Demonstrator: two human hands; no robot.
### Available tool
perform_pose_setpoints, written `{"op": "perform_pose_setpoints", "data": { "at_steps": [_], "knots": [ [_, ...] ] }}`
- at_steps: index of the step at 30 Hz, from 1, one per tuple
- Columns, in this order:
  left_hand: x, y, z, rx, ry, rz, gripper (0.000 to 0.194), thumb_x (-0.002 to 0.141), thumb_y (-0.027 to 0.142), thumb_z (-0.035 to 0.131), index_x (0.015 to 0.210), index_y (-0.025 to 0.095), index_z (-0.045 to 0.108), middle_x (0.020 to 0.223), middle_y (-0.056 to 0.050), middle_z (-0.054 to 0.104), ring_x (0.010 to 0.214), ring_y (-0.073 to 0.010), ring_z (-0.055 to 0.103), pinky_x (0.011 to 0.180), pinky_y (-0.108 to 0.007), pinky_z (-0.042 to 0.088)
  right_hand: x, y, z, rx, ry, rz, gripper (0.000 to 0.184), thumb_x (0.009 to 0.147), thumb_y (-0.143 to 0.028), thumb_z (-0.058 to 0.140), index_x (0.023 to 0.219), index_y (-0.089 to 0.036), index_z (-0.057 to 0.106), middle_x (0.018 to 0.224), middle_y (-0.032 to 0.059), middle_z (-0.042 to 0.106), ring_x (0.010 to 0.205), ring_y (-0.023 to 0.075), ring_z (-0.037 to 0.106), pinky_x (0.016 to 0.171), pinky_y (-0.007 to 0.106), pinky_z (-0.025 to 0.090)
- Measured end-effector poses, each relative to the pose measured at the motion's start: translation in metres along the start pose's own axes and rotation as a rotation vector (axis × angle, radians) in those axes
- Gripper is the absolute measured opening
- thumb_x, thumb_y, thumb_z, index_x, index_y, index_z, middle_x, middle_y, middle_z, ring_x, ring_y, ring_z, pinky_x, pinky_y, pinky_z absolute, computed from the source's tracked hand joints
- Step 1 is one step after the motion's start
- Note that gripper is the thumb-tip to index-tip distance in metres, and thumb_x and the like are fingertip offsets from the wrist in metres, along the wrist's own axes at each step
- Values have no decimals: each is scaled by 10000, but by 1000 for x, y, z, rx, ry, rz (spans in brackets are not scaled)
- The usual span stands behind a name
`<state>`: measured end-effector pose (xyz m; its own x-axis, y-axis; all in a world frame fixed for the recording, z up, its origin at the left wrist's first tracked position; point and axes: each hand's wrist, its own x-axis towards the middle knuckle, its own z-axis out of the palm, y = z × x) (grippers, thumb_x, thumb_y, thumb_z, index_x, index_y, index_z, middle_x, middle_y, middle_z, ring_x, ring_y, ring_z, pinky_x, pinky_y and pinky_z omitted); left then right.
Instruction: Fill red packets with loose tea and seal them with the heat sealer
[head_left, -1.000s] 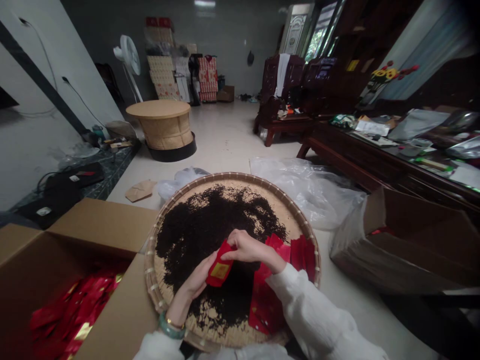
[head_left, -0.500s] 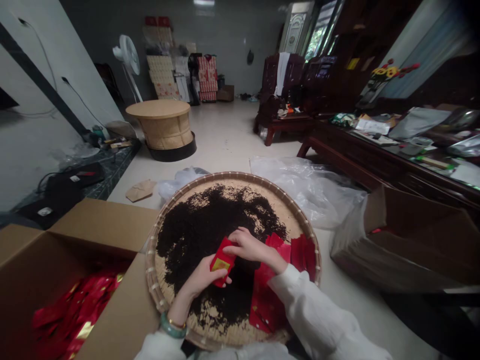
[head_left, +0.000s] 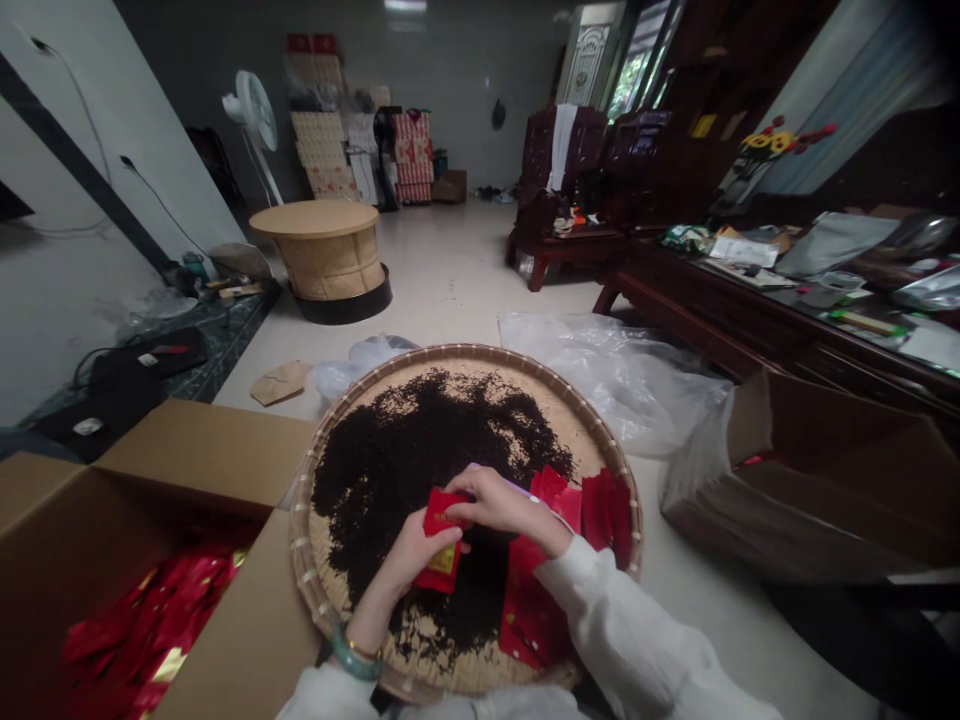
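My left hand (head_left: 416,550) is closed around a small red packet (head_left: 437,515) with a gold label, holding it over the tray. At the packet's upper end, the fingers of my right hand (head_left: 487,500) are pinched on it. Beneath both hands, dark loose leaves that look like tea (head_left: 405,430) are spread over a round woven bamboo tray (head_left: 302,545). More red packets (head_left: 529,610) lie flat by my right forearm, and a stack of them (head_left: 606,510) rests at the tray's right side. A thin pale purple edge (head_left: 536,500) shows behind my right wrist; its kind is unclear.
An open cardboard box (head_left: 225,610) holding many red packets (head_left: 150,620) stands at the left. Another open box (head_left: 720,500) is at the right. Clear plastic sheeting (head_left: 615,380) lies behind the tray, near a dark wooden table (head_left: 697,310). A round stool (head_left: 322,250) stands farther back.
My left hand has shifted its grip, with the thumb now across the packet's front. The packet has turned more upright, and my right fingers stay at its upper end.
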<state>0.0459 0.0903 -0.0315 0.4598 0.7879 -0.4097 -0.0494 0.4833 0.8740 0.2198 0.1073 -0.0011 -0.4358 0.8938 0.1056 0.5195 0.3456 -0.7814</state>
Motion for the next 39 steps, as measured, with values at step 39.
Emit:
{"op": "perform_pose_setpoints", "data": {
  "at_steps": [39],
  "knots": [
    [10,-13,14,-270,135,-47,650,514,351,867,1042,81,599,1070,-201,684,615,-202,690,537,-286,554,-41,69,8,-381,99,498,525,821,-226,613,1315,-101,492,1189,207,567,1069,292,563,908,395,441]
  ]
}}
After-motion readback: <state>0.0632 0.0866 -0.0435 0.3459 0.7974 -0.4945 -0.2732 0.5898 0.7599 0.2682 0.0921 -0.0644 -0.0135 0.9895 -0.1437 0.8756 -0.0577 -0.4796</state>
